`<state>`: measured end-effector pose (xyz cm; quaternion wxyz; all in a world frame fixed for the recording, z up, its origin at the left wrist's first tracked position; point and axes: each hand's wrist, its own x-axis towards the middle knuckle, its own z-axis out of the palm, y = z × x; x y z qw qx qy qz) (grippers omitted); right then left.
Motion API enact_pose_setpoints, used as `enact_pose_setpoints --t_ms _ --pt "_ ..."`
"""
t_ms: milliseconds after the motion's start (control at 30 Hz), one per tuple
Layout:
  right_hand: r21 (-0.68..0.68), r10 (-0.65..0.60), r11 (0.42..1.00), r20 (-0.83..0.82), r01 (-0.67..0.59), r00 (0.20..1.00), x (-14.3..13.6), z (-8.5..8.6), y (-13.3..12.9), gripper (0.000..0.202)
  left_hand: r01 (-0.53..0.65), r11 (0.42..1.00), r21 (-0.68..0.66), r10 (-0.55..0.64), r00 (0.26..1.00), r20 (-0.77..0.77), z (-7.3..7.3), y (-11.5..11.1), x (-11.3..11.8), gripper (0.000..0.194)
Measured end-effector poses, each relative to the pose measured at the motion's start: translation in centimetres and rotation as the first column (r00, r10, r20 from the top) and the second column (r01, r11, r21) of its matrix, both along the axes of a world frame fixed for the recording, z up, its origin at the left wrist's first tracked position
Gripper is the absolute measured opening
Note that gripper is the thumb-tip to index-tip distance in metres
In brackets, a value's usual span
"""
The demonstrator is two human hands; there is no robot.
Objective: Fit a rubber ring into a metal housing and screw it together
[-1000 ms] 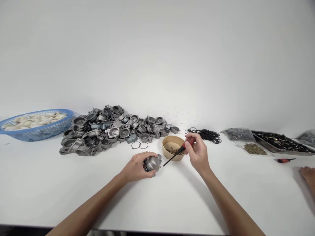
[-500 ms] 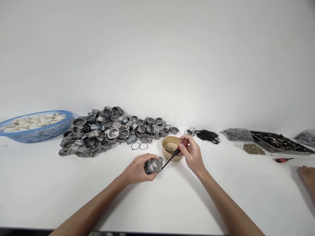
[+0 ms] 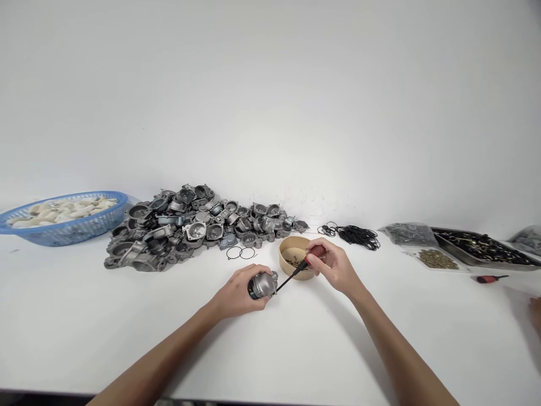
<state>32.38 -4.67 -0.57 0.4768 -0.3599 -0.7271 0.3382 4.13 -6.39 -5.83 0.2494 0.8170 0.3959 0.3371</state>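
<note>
Just below the centre of the frame, the left hand point(image 3: 236, 293) is wrapped around a metal part point(image 3: 264, 285). To its right, the right hand point(image 3: 336, 268) pinches the red handle of a screwdriver point(image 3: 315, 255), its dark shaft slanting down leftward to the part's right edge. Just behind the shaft, a bowl point(image 3: 291, 246) sits on the desk point(image 3: 270, 349); a pile point(image 3: 169, 232) of metal pieces lies at centre left.
</note>
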Motion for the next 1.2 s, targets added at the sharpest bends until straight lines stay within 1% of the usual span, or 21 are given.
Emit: enact_pose_setpoints --t_ms 67,100,200,267,333,400,467,533,600,667,733,800,933,967,1033,1100,1200 --pt "-0.025 0.082 0.996 0.052 -0.08 0.995 0.7 0.4 0.0 0.026 -0.006 1.0 0.003 0.006 1.0 -0.006 0.0 -0.1 0.0 0.053" --pt "-0.049 0.099 0.994 0.078 -0.096 0.992 1.0 0.6 0.0 0.026 -0.005 1.0 0.006 0.005 1.0 -0.005 0.1 -0.2 0.0 0.052" --pt "-0.119 0.068 0.992 0.19 -0.045 0.979 1.6 0.9 0.1 0.026 -0.005 1.0 -0.007 0.005 1.0 -0.012 0.2 -0.6 0.2 0.049" --pt "-0.087 0.06 0.995 0.268 -0.038 0.962 1.7 1.0 0.1 0.028 -0.013 0.999 -0.03 0.012 1.0 -0.026 0.1 -0.7 0.3 0.048" --pt "-0.021 0.096 0.995 0.297 -0.095 0.95 1.9 1.0 0.1 0.023 -0.025 0.999 -0.043 0.024 0.999 -0.032 0.0 -0.8 0.4 0.049" --pt "-0.003 0.127 0.991 0.299 -0.132 0.946 1.9 1.0 0.1 0.02 -0.029 0.999 -0.037 0.028 0.999 -0.03 0.0 -0.8 0.4 0.049" --pt "-0.019 0.095 0.995 0.331 -0.093 0.939 1.8 1.0 0.0 0.022 -0.03 0.999 -0.024 0.029 0.999 -0.025 -0.1 -0.8 0.5 0.05" --pt "0.006 0.062 0.998 0.373 -0.07 0.926 1.7 1.1 0.0 0.029 -0.029 1.0 -0.01 0.029 0.999 -0.024 -0.1 -0.8 0.5 0.051" --pt "0.048 0.098 0.991 0.364 -0.123 0.926 1.7 1.1 -0.1 0.023 -0.034 0.999 -0.006 0.034 0.999 -0.026 -0.1 -0.9 0.5 0.051" --pt "0.046 0.14 0.985 0.328 -0.164 0.934 1.6 1.2 -0.2 0.018 -0.043 0.999 -0.009 0.043 0.999 -0.029 -0.1 -0.9 0.5 0.052" --pt "0.03 0.097 0.993 0.336 -0.114 0.937 1.6 1.2 -0.2 0.016 -0.052 0.999 -0.014 0.051 0.998 -0.03 -0.1 -0.9 0.5 0.052" --pt "0.054 0.05 0.996 0.377 -0.076 0.925 1.5 1.3 -0.3 0.021 -0.054 0.998 -0.014 0.054 0.998 -0.03 -0.2 -0.9 0.5 0.052" --pt "0.099 0.131 0.979 0.355 -0.177 0.926 1.7 1.3 -0.4 0.015 -0.057 0.998 -0.008 0.056 0.998 -0.029 -0.3 -0.8 0.5 0.052" --pt "0.105 0.124 0.98 0.354 -0.171 0.927 1.7 1.3 -0.4 0.014 -0.058 0.998 -0.005 0.058 0.998 -0.027 -0.4 -0.8 0.5 0.052" --pt "0.125 0.065 0.985 0.385 -0.122 0.921 1.7 1.3 -0.4 0.012 -0.056 0.998 0.001 0.056 0.998 -0.025 -0.4 -0.8 0.5 0.052" --pt "0.147 0.036 0.983 0.417 -0.107 0.908 1.7 1.4 -0.4 0.015 -0.051 0.999 0.007 0.052 0.998 -0.024 -0.4 -0.8 0.5 0.052" --pt "0.15 0.099 0.973 0.404 -0.173 0.909 1.7 1.6 -0.6 0.012 -0.045 0.999 0.006 0.045 0.999 -0.022 -0.4 -0.7 0.5 0.051"
